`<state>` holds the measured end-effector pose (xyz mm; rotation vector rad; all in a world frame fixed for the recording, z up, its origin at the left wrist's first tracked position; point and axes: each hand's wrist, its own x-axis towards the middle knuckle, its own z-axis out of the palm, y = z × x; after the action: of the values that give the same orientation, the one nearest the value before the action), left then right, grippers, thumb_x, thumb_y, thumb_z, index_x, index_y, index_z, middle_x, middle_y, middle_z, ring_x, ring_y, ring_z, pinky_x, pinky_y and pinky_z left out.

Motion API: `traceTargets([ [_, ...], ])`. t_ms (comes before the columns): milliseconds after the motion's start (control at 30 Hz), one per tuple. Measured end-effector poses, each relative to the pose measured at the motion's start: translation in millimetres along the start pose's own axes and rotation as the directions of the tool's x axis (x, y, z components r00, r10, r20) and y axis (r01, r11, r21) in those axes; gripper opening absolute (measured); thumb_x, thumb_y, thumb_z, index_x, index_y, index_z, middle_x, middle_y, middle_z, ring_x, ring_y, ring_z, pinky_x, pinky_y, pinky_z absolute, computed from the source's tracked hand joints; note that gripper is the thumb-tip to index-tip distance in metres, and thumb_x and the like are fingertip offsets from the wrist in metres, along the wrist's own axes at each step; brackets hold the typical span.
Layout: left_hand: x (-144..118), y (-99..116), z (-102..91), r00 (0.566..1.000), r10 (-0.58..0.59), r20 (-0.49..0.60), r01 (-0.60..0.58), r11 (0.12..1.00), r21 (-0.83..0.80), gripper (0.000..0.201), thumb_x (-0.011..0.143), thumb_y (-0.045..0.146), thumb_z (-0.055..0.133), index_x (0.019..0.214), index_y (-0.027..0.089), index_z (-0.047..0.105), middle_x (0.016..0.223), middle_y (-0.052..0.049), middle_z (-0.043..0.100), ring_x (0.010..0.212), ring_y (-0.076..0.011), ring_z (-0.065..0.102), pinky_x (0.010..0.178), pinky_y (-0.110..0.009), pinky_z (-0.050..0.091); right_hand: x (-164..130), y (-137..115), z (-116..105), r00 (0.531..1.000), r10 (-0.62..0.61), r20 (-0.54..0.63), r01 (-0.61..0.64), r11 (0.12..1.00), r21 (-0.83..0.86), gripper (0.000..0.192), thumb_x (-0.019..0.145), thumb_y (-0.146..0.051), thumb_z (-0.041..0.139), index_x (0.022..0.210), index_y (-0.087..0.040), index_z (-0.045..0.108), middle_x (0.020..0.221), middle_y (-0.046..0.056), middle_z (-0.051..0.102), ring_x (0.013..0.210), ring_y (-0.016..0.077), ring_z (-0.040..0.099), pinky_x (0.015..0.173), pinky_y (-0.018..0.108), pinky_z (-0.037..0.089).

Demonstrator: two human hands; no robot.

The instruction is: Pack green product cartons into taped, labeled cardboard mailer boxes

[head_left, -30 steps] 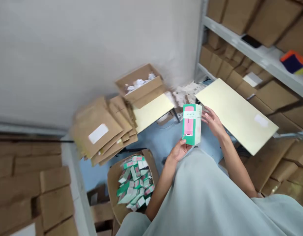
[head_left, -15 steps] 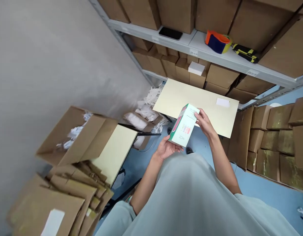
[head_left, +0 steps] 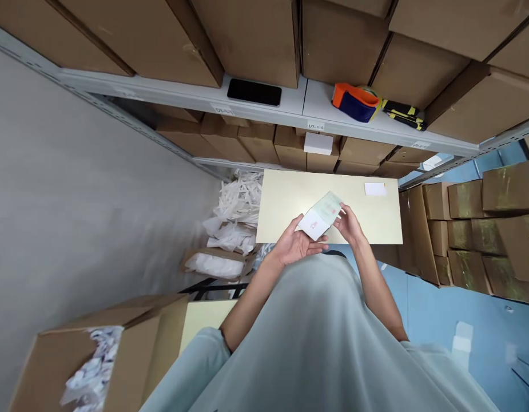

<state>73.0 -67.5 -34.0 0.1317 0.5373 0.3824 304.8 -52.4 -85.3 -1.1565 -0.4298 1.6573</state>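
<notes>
I hold a small white and pale green product box (head_left: 321, 215) tilted between both hands, over the near edge of a cream tabletop (head_left: 290, 200). My left hand (head_left: 295, 246) cups it from below and left. My right hand (head_left: 349, 224) grips its right end with the fingers curled. The side of the box that faces me is mostly white with a small pink mark.
A small white label (head_left: 374, 189) lies on the tabletop. The grey shelf (head_left: 298, 109) above carries a black phone (head_left: 254, 91), an orange and blue tape dispenser (head_left: 355, 102) and cardboard boxes. White paper scraps (head_left: 236, 212) pile at left. An open carton (head_left: 71, 349) stands near left.
My head has swung right and up, from the cartons on the floor to the shelf and tabletop. The box has been turned from its pink and green front to a white side and lowered.
</notes>
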Motion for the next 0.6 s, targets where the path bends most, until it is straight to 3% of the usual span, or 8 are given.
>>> traceTargets([
  [67, -5.3, 20.8, -12.9, 0.999, -0.003, -0.039, 0.005, 0.999, 0.045, 0.076, 0.111, 0.073, 0.049, 0.139, 0.006, 0.075, 0.112, -0.022, 0.087, 0.102, -0.0338, 0.089, 0.081, -0.034, 0.070, 3.9, -7.2, 7.2, 0.995, -0.069, -0.070, 0.071, 0.997, 0.017, 0.050, 0.075, -0.062, 0.094, 0.098, -0.030, 0.065, 0.113, 0.001, 0.081, 0.102, 0.0223, 0.078, 0.097, 0.035, 0.066],
  [167, -12.0, 48.0, -28.6, 0.991, 0.058, -0.122, -0.037, 0.985, 0.166, 0.063, 0.100, 0.062, 0.075, 0.139, 0.013, 0.077, 0.115, -0.017, 0.088, 0.097, -0.0294, 0.087, 0.082, -0.033, 0.069, 3.0, -21.7, 11.9, 0.977, -0.187, -0.105, 0.178, 0.980, -0.088, 0.049, 0.081, -0.068, 0.092, 0.105, -0.031, 0.071, 0.130, 0.003, 0.081, 0.129, 0.0242, 0.073, 0.113, 0.037, 0.061],
  [333, -9.4, 88.5, -33.7, 0.919, 0.324, -0.225, -0.164, 0.834, 0.527, 0.058, 0.068, 0.045, 0.105, 0.115, 0.017, 0.084, 0.113, -0.011, 0.086, 0.093, -0.0225, 0.078, 0.083, -0.032, 0.062, -1.3, -45.7, 7.8, 0.969, -0.243, -0.040, 0.227, 0.945, -0.237, 0.059, 0.093, -0.084, 0.078, 0.121, -0.032, 0.077, 0.145, 0.005, 0.078, 0.142, 0.0264, 0.069, 0.124, 0.045, 0.058],
  [433, 2.9, 113.9, -24.2, 0.817, 0.505, -0.279, -0.219, 0.720, 0.659, 0.070, 0.056, 0.045, 0.109, 0.115, 0.018, 0.082, 0.109, -0.009, 0.085, 0.096, -0.0231, 0.076, 0.083, -0.032, 0.055, -1.1, -52.2, 1.7, 0.971, -0.238, -0.039, 0.220, 0.941, -0.255, 0.058, 0.086, -0.078, 0.089, 0.119, -0.032, 0.074, 0.133, 0.004, 0.083, 0.131, 0.0263, 0.075, 0.125, 0.048, 0.057],
  [533, 20.2, 139.7, -8.4, 0.655, 0.678, -0.333, -0.305, 0.641, 0.705, 0.072, 0.053, 0.048, 0.108, 0.111, 0.021, 0.074, 0.100, -0.005, 0.082, 0.095, -0.0228, 0.075, 0.085, -0.033, 0.052, 0.7, -48.5, -1.0, 0.975, -0.217, -0.051, 0.197, 0.945, -0.260, 0.065, 0.073, -0.073, 0.100, 0.111, -0.031, 0.068, 0.116, 0.004, 0.087, 0.124, 0.0287, 0.079, 0.128, 0.053, 0.054],
  [600, 31.3, 155.5, 4.5, 0.554, 0.775, -0.304, -0.356, 0.551, 0.754, 0.065, 0.054, 0.049, 0.106, 0.101, 0.023, 0.071, 0.096, -0.003, 0.080, 0.095, -0.0221, 0.074, 0.088, -0.033, 0.052, 1.2, -41.8, 1.9, 0.986, -0.160, -0.051, 0.141, 0.953, -0.268, 0.074, 0.065, -0.073, 0.105, 0.111, -0.030, 0.066, 0.111, 0.005, 0.087, 0.121, 0.0311, 0.081, 0.127, 0.055, 0.054],
])
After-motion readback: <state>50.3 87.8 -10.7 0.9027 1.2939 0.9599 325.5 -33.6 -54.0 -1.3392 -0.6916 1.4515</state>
